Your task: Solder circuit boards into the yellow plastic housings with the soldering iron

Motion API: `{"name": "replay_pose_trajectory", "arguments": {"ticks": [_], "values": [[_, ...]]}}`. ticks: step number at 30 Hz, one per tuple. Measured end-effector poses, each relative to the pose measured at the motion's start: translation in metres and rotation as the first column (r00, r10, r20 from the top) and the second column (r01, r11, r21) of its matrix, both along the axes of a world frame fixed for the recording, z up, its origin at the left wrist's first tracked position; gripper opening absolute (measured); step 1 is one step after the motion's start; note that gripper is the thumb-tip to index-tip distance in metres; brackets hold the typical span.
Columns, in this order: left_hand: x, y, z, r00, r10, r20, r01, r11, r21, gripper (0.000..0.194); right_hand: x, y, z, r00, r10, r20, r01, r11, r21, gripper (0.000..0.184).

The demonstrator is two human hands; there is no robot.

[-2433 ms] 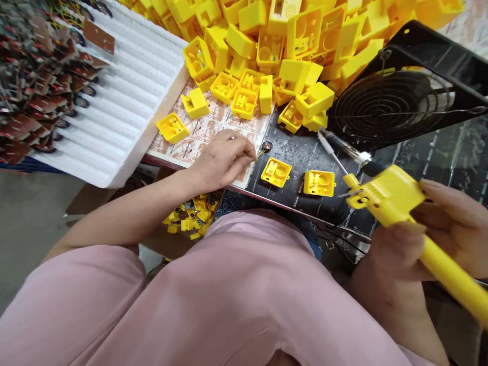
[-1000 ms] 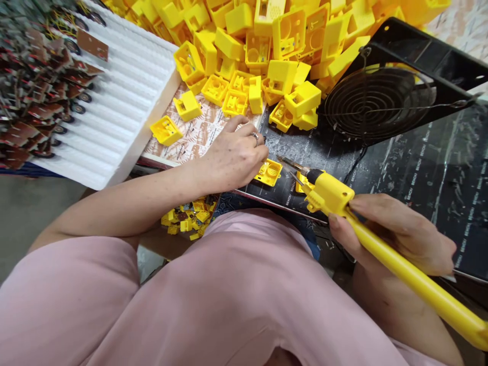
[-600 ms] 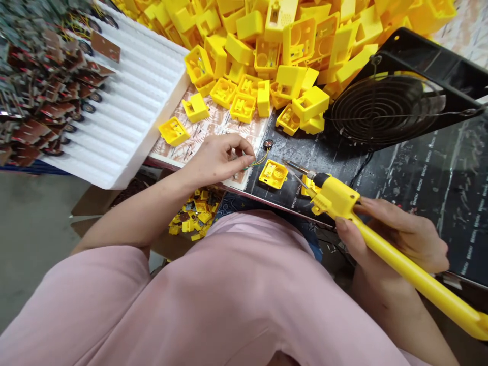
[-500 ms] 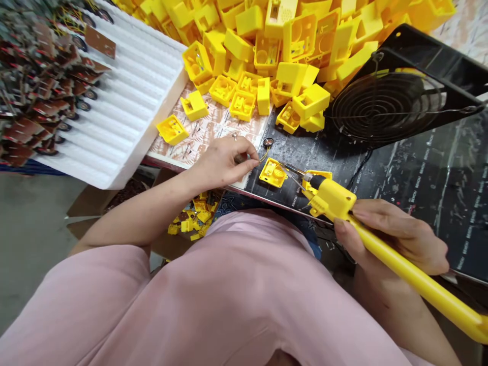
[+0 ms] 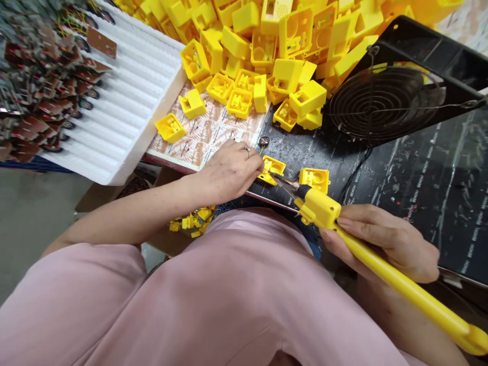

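Yellow plastic forms the small, square, open-topped case [image 5: 275, 165] on the black printed mat [image 5: 419, 173]. I have the left hand [image 5: 234, 170] nearer, bunched at the case's left edge; what it pinches, I cannot tell from here. Right of the case, my right hand [image 5: 381, 239] grips the long yellow plastic soldering tool [image 5: 322, 207], its axis slanting towards the case.

The left hand's grip [image 5: 233, 172] hides its own fingertips and part of the left-hand yellow housing [image 5: 280, 166], so we cannot tell what it pinches, nor whether the soldering iron's [image 5: 319, 207] fine tip touches anything. Beside the fingers we lose the small speaker's [image 5: 264, 142] thin wires. The picture's edges crop the housing heap [image 5: 295, 33], the fan [image 5: 375, 104] and the blurred circuit boards [image 5: 38, 109].
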State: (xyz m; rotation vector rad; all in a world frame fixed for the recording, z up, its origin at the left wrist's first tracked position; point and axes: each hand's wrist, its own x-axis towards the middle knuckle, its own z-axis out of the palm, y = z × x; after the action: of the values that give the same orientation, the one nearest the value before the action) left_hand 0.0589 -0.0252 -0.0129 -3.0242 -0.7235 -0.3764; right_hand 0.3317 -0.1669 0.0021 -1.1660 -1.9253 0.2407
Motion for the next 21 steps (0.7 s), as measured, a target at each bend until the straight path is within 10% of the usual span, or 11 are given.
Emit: {"name": "replay_pose_trajectory", "arguments": {"ticks": [17,21], "values": [[0.019,0.011,0.019,0.964,-0.061,-0.26,0.075,0.996,0.043,0.03,-0.001,0.016,0.02,0.966,0.214,0.144,-0.222,0.974,0.039,0.021],[0.019,0.012,0.02,0.966,-0.048,-0.255,0.049,0.999,-0.004,0.029,0.011,0.004,0.017,0.995,0.051,0.09,-0.044,0.996,-0.08,0.011]]}}
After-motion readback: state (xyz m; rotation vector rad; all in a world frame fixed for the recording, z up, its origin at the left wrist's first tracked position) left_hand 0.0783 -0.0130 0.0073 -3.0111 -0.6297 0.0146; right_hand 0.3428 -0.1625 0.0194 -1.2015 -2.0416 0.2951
